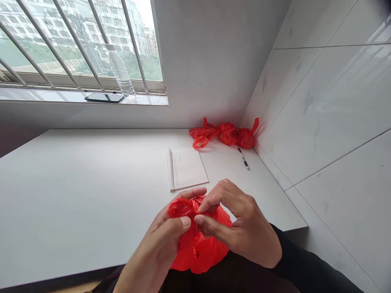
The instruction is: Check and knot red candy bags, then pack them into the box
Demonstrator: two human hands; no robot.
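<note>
A red plastic bag [210,248] hangs between my two hands at the table's front edge, its gathered top twisted into a loop or knot. My left hand [166,232] holds the bunched plastic on the left side, with the thumb in front and the fingers behind it. From the right, my right hand [235,219] pinches the gathered part between thumb and index finger. What the bag contains, if anything, is hidden.
On the white table [91,191] lie an open notepad [189,169], a pen [243,159] and several knotted red bags [227,133] in the back corner. A phone [104,97] and a clear bottle [121,73] are on the windowsill. A tiled wall [330,122] bounds the right.
</note>
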